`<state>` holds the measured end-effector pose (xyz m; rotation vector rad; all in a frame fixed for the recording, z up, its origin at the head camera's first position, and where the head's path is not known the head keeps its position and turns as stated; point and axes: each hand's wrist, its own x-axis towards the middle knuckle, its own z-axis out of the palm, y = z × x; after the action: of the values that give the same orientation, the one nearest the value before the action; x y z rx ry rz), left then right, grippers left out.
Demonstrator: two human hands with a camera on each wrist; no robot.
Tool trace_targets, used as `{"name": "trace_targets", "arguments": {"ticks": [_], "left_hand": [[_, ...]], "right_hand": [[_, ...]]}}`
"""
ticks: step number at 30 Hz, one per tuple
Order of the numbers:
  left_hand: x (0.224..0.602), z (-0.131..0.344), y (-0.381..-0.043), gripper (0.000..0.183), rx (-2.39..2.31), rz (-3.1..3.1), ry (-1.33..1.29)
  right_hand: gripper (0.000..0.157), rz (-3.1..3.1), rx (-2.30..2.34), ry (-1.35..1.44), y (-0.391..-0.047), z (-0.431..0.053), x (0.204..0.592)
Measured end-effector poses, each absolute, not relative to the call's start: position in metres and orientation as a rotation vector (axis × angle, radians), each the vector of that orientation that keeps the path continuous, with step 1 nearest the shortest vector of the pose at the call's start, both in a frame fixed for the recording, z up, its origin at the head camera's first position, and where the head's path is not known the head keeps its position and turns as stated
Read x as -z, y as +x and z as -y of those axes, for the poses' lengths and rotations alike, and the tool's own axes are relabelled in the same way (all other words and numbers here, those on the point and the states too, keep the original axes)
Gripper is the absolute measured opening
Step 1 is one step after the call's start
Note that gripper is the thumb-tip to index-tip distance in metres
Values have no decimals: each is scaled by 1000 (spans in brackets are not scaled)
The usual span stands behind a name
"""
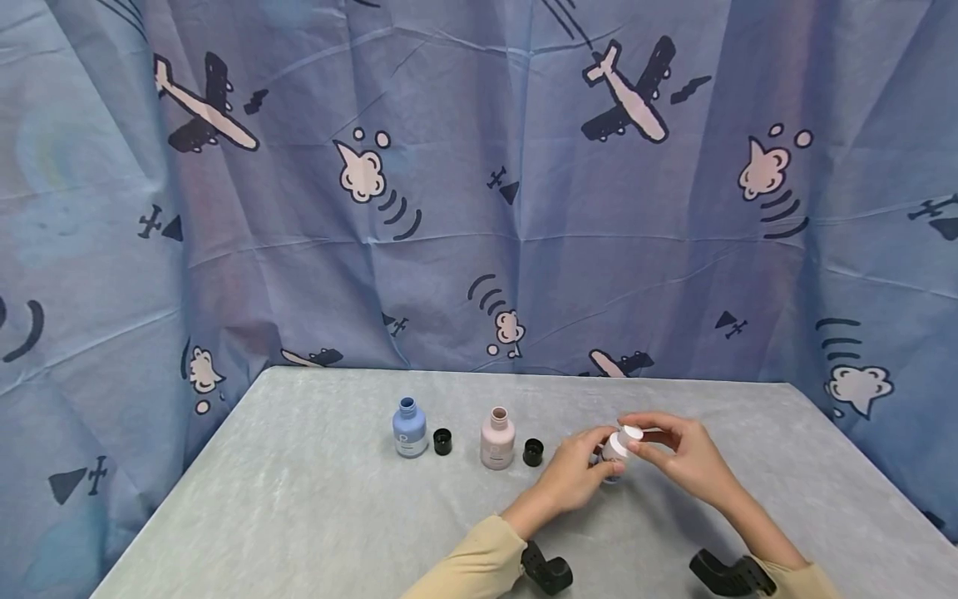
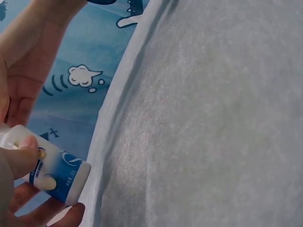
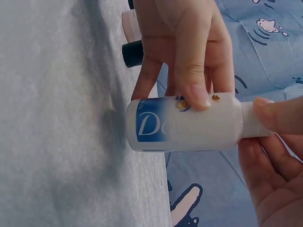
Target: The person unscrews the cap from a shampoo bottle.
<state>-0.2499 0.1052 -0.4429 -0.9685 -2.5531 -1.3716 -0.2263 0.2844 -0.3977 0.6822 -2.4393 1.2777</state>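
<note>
A small white bottle [image 1: 615, 450] with a blue label is held slightly tilted toward the right over the table's right half. My left hand [image 1: 570, 472] grips its body, thumb on the near side, as the right wrist view shows closely. The white cap [image 3: 252, 119] at its top is pinched between the thumb and fingers of my right hand [image 1: 688, 462]. In the left wrist view the bottle's blue base [image 2: 64, 182] points away from the left thumb, and the neck end is partly hidden.
Left of my hands stand an uncapped pink bottle [image 1: 497, 445] and an uncapped blue bottle [image 1: 409, 433]. One black cap [image 1: 533, 452] lies right of the pink bottle, another black cap [image 1: 442, 442] beside the blue one. A patterned blue curtain [image 1: 449, 183] hangs behind the grey table [image 1: 299, 516].
</note>
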Motion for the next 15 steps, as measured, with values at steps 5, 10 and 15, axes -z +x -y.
{"name": "trace_targets", "arguments": {"ticks": [5, 10, 15], "left_hand": [[443, -107, -249, 38, 1419, 2561, -896], [443, -110, -245, 38, 1522, 2505, -745], [444, -112, -243, 38, 1544, 2426, -638]], "right_hand": [[31, 2444, -1286, 669, -226, -285, 398], [32, 2457, -1249, 526, -226, -282, 399], [31, 2477, -1228, 370, -226, -279, 401]]}}
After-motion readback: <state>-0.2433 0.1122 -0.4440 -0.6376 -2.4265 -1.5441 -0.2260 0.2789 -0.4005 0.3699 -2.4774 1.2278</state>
